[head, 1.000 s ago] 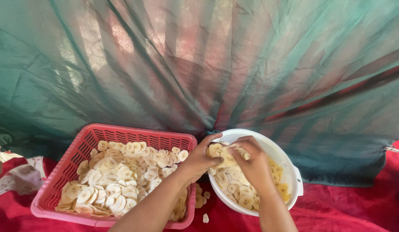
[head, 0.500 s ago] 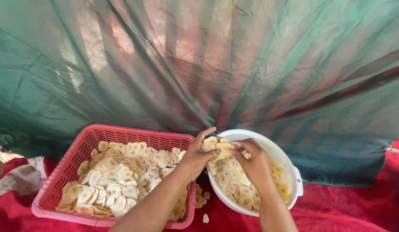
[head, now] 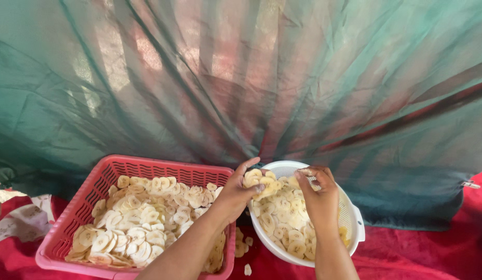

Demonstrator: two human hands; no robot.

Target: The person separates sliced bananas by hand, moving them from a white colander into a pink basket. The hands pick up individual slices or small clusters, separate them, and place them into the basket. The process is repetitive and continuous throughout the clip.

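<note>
Over white colander (head: 355,228) rim | left hand (head: 235,194) pinching banana slices (head: 259,181) | right hand (head: 318,197) fingers curled, grip unclear

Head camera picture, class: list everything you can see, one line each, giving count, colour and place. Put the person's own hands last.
basket: one, pink, on the left, full of slices
banana slices: many, pale yellow, in the basket and in the strainer bowl, a few loose between them
strainer bowl: one, white, on the right
net curtain: one, green, hanging behind
cloth: one, red, under everything
patterned fabric: one, white and red, far left
left hand: one, holding a clump of slices above the strainer bowl's left rim
right hand: one, over the strainer bowl, fingertips pinched together
</note>
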